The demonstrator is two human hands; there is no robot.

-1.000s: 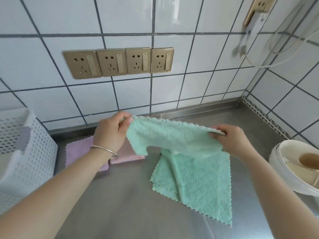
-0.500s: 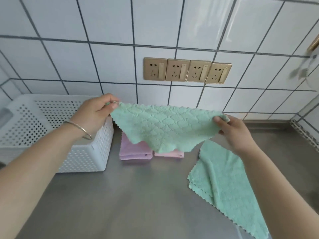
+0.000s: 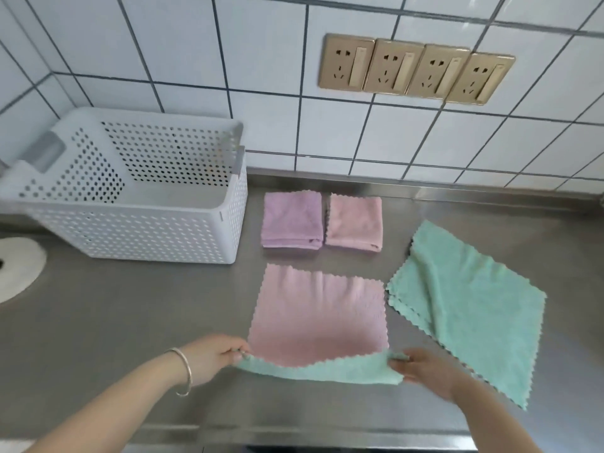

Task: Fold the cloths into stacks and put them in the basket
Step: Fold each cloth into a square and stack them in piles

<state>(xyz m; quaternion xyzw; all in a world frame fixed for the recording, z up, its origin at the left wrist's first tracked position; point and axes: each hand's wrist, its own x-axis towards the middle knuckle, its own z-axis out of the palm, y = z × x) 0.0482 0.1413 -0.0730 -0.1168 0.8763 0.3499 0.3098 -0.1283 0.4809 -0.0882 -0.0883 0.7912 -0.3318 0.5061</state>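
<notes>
The left hand [image 3: 212, 353] and the right hand [image 3: 421, 367] each pinch a near corner of the two-sided cloth [image 3: 318, 318], which lies pink side up on the tabletop [image 3: 130, 322], with its green side showing along the near edge. If the corners do not meet evenly, the fold may come out crooked, or the cloth may slide on the smooth steel toward the loose green cloths [image 3: 467, 305].

Likely a kitchen, white tiled wall [image 3: 261, 53], steel counter [image 3: 130, 338], sockets [image 3: 415, 71]
</notes>
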